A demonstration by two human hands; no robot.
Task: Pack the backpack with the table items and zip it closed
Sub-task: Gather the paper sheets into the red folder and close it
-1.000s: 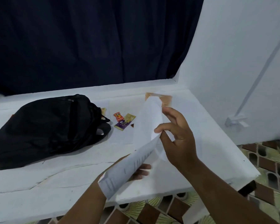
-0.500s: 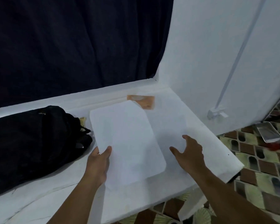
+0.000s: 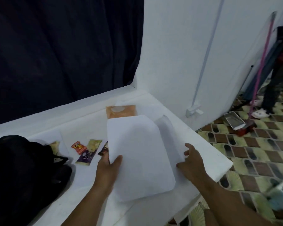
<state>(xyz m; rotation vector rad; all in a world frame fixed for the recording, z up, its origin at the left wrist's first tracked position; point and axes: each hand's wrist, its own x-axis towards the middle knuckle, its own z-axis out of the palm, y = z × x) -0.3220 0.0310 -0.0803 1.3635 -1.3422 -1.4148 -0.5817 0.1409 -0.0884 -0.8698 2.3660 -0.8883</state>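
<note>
The person holds a white sheet of paper (image 3: 139,159) above the white table (image 3: 207,152), between both hands. The left hand (image 3: 107,170) grips the sheet's left edge, with the thumb curled over the top face and the other fingers hidden underneath. The right hand (image 3: 192,162) is at the sheet's right edge, fingers loosely bent and touching it; whether they actually pinch the paper cannot be told. The sheet lies nearly flat, tilted slightly, its far end covering part of an orange-brown envelope (image 3: 121,110) that rests on the table near the back ledge. The black backpack (image 3: 23,175) lies slumped on the left part of the table, well apart from the paper. Between the backpack and the sheet lie small snack packets: an orange packet (image 3: 78,147), a purple-and-cream packet (image 3: 88,153) just beside it, and a dark packet (image 3: 104,149) partly hidden under the sheet's left edge. A dark curtain (image 3: 55,46) hangs behind the table, and a white wall (image 3: 178,54) stands to the right.
</note>
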